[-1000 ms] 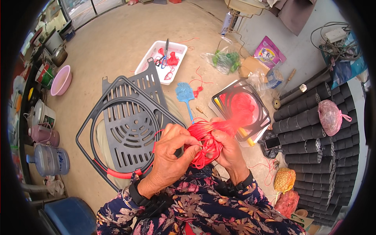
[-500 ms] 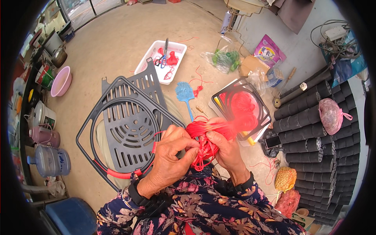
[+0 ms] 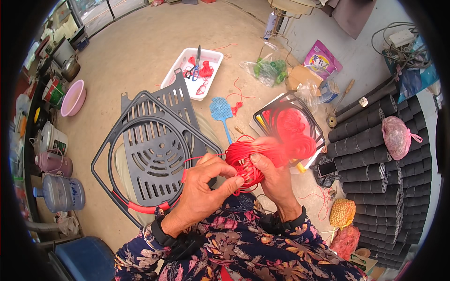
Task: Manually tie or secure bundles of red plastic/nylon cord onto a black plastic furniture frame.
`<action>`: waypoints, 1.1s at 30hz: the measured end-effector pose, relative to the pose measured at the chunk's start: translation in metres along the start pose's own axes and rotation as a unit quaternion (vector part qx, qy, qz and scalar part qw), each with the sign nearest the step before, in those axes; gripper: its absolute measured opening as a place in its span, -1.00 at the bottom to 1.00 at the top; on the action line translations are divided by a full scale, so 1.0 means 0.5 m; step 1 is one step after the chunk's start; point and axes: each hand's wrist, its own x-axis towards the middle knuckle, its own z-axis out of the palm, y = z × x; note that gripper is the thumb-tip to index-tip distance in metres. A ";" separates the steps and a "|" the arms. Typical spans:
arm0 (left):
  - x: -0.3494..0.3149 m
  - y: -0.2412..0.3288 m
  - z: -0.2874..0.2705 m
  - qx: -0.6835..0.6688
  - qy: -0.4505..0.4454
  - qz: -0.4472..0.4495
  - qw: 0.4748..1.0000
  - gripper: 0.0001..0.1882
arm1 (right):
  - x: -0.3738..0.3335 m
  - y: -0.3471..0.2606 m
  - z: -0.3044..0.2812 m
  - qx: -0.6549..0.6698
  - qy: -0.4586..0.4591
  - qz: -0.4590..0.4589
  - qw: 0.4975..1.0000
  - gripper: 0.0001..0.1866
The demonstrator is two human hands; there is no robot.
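Observation:
A tangled bundle of red cord (image 3: 246, 157) is held up between my hands in front of my chest. My right hand (image 3: 274, 175) wraps its right side, thumb lying across the strands. My left hand (image 3: 201, 187) pinches strands at the bundle's lower left with thumb and forefinger. One red strand runs left from there to a black frame (image 3: 111, 145) with a ring inside it. Red cord wrapping (image 3: 145, 207) covers part of the ring's lower edge. Beneath the frame lies a dark slotted panel (image 3: 161, 159). The bundle's right end is blurred.
Ahead stands a white tray (image 3: 216, 56) with scissors (image 3: 197, 63) and red cord. A blue fly swatter (image 3: 220, 110) lies nearer. To the right, a black-rimmed basket (image 3: 318, 133) holds more red cord. Black perforated cylinders (image 3: 365, 187) are stacked at far right; a water jug (image 3: 63, 192) lies left.
The cord bundle has turned a little and its loops have spread at the lower left. My left fingers have shifted slightly on the strands; my right hand keeps its hold.

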 end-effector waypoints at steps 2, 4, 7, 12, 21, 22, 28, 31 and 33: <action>0.000 -0.006 0.001 -0.004 -0.001 -0.012 1.000 -0.88 | 0.000 0.002 0.005 -0.010 -0.003 -0.005 1.000 -0.73; 0.000 -0.013 0.002 -0.009 -0.002 -0.023 1.000 -0.89 | 0.000 0.009 0.007 0.018 -0.012 -0.007 1.000 -0.74; -0.005 -0.021 -0.002 -0.048 0.000 -0.041 0.998 -0.90 | 0.003 0.009 0.003 0.002 -0.011 0.002 1.000 -0.74; -0.014 -0.028 0.002 -0.222 0.028 -0.147 0.963 -0.94 | 0.001 0.016 0.006 0.008 -0.018 0.012 1.000 -0.74; -0.018 -0.039 -0.011 -0.337 0.026 -0.310 0.889 -0.95 | 0.004 0.042 0.018 0.175 -0.031 0.079 0.981 -0.75; -0.019 -0.044 -0.012 -0.336 0.027 -0.311 0.888 -0.95 | 0.005 0.044 0.020 0.198 -0.032 0.087 0.976 -0.75; -0.023 -0.058 -0.021 -0.382 -0.006 -0.330 0.863 -0.89 | 0.011 0.057 0.023 0.215 -0.012 0.130 0.968 -0.76; -0.022 -0.044 -0.023 -0.386 -0.019 -0.323 0.864 -0.87 | 0.015 0.058 0.011 0.248 -0.011 0.156 0.956 -0.78; -0.019 -0.024 -0.023 -0.375 0.032 -0.289 0.880 -0.92 | 0.018 0.052 0.015 0.252 -0.006 0.172 0.952 -0.79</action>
